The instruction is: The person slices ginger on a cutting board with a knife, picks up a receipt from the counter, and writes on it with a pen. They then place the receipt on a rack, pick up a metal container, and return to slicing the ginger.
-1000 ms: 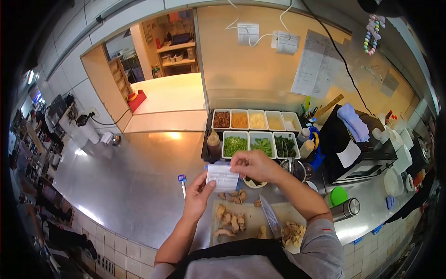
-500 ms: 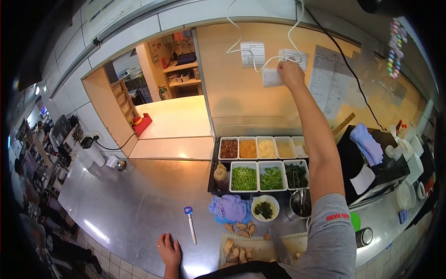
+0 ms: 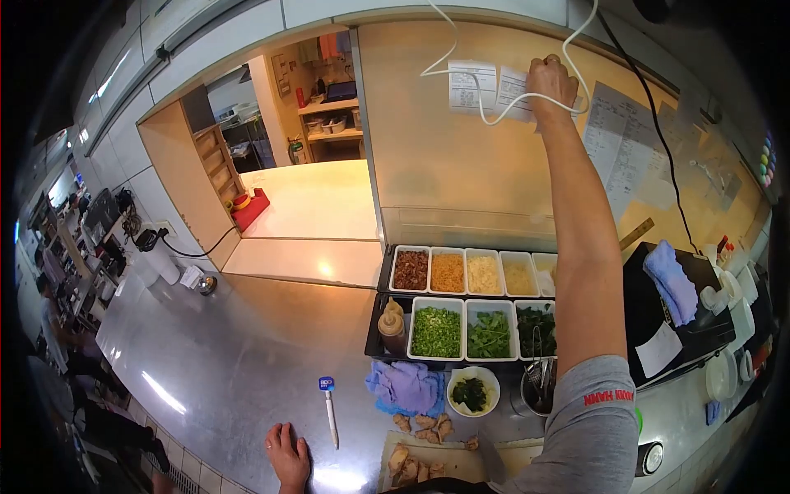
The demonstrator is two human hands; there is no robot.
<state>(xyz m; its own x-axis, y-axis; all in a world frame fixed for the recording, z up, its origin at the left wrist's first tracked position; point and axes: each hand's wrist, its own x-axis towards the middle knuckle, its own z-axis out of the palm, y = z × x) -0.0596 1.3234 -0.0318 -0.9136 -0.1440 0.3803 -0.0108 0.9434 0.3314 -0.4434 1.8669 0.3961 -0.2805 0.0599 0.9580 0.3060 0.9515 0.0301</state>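
My right hand (image 3: 553, 85) is up at the pale wall panel (image 3: 461, 173), beyond the back edge of the table, its fingers curled against the panel with the back of the hand toward me. It covers the right side of a printed paper slip (image 3: 510, 90); I cannot tell whether my fingertips grip any paper, since the hand hides them. Another slip (image 3: 472, 87) is on the panel just left of that one, and a white cable (image 3: 455, 31) loops in front of both.

My left hand (image 3: 288, 459) lies palm down near the front edge of the table (image 3: 222, 362), fingers loosely spread, holding nothing. A white pen (image 3: 332, 421) with a blue top lies just to its right.

Farther right along the front edge is a cutting board (image 3: 518, 453) with pieces of meat (image 3: 428, 427) and a knife (image 3: 491, 459), partly cut off by my view. Behind the board sit a folded purple cloth (image 3: 405, 385) and a white bowl (image 3: 495, 395) of dark greens, with white containers of chopped scallions (image 3: 436, 329) and other ingredients toward the back edge.
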